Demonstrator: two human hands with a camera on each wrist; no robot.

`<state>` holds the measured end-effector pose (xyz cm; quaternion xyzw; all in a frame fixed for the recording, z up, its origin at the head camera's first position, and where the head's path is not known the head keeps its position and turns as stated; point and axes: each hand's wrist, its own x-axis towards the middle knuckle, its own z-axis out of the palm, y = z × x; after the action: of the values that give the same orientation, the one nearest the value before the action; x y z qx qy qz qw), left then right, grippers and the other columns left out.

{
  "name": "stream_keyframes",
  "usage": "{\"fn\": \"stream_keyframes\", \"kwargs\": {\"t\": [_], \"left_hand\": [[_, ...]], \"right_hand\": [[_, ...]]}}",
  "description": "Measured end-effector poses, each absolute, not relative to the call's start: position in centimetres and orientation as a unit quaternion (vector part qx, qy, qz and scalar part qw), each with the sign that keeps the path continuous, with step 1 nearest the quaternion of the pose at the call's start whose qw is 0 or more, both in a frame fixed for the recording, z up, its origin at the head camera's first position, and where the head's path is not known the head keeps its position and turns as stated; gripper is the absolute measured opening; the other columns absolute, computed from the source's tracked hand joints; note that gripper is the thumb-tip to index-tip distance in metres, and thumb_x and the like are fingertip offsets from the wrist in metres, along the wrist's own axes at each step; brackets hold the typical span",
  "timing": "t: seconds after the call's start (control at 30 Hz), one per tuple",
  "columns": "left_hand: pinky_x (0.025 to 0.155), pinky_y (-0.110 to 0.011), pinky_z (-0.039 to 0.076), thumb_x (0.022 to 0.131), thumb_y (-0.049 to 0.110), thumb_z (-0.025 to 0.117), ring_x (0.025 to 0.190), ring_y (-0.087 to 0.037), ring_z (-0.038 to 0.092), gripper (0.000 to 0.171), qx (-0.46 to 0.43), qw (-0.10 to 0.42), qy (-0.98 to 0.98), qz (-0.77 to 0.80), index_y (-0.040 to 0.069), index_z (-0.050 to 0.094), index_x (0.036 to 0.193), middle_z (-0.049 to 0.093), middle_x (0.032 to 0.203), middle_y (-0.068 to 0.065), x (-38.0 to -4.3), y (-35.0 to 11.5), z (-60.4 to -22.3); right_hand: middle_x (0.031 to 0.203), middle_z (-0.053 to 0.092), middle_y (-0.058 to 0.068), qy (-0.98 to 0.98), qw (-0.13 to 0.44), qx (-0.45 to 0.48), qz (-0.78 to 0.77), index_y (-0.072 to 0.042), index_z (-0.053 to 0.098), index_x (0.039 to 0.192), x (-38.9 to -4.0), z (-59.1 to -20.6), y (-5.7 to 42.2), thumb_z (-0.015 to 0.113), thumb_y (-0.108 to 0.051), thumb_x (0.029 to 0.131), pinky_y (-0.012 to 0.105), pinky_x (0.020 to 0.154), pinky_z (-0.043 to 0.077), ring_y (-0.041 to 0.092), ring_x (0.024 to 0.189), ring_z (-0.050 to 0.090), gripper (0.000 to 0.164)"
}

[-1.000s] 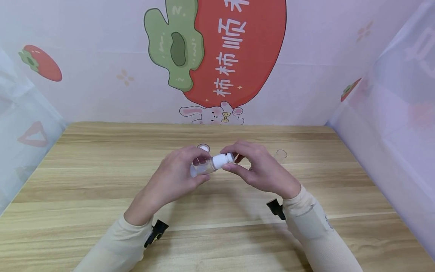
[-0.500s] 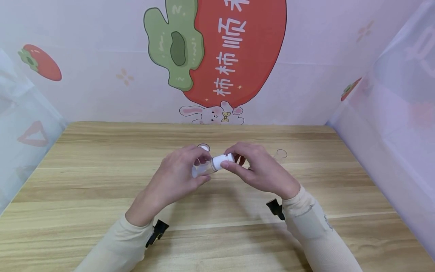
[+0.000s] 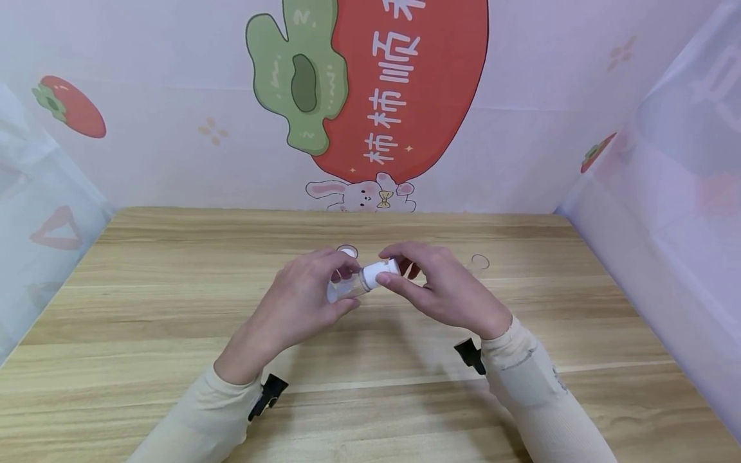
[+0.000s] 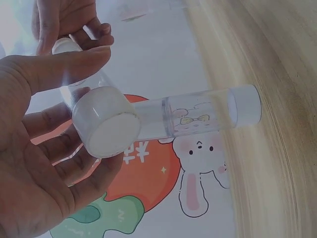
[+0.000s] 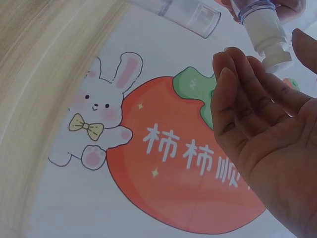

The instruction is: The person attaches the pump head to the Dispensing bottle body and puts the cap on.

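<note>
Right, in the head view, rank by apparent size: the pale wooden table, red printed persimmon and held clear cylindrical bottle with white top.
1. Wooden table
2. Red persimmon
3. Clear bottle, partly hidden

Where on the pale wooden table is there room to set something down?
The table is bare left of the left beige fabric sleeve, right of the right sleeve, and between them. The middle is crowded: left hand, right hand, clear white-topped cylindrical bottle, one transparent cylinder behind the left hand, another behind the right.
</note>
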<state>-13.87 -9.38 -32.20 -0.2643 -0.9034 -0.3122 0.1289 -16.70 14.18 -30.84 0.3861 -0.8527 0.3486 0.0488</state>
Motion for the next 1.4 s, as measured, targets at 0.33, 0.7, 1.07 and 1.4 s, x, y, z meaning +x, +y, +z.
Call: {"fn": "stream_keyframes", "kwargs": {"t": [0.33,0.7,1.07,1.4], "left_hand": [[0.073,-0.034,0.051,0.074,0.008,0.090,0.083,-0.020,0.063,0.035,-0.275,0.099,-0.891,-0.347,0.007,0.075,0.105,0.066,0.089,0.002,-14.08,-9.69,-32.21],[0.078,-0.036,0.052,0.080,0.008,0.086,0.086,-0.017,0.061,0.033,-0.271,0.049,-0.887,-0.371,0.005,0.073,0.110,0.066,0.094,0.001,-14.17,-9.85,-32.04],[0.078,-0.036,0.052,0.080,0.008,0.086,0.088,-0.022,0.063,0.033,-0.264,0.034,-0.886,-0.379,0.005,0.073,0.111,0.067,0.095,-0.001,-14.02,-9.83,-31.95],[0.076,-0.035,0.052,0.077,0.009,0.089,0.085,-0.018,0.062,0.034,-0.260,0.056,-0.891,-0.369,0.007,0.074,0.108,0.067,0.091,0.002,-14.03,-9.61,-32.05]], "right_hand": [[0.113,0.067,-0.006,-0.833,0.070,0.421,0.352,-0.008,0.064,0.125,-16.78,-30.73,14.46,0.079,-0.019,0.091,0.029,0.081,0.055,0.009,0.092,0.062,0.039],[0.113,0.067,-0.003,-0.816,0.079,0.451,0.353,-0.009,0.066,0.124,-16.91,-30.63,14.62,0.081,-0.005,0.086,0.031,0.084,0.055,0.011,0.100,0.063,0.041],[0.107,0.068,-0.004,-0.815,0.082,0.452,0.353,-0.008,0.068,0.121,-17.02,-30.76,14.54,0.078,-0.002,0.088,0.030,0.082,0.055,0.009,0.095,0.063,0.035],[0.100,0.068,-0.007,-0.815,0.067,0.448,0.363,-0.009,0.068,0.116,-16.96,-30.84,14.53,0.076,-0.008,0.092,0.030,0.080,0.055,0.008,0.088,0.064,0.026]]}}
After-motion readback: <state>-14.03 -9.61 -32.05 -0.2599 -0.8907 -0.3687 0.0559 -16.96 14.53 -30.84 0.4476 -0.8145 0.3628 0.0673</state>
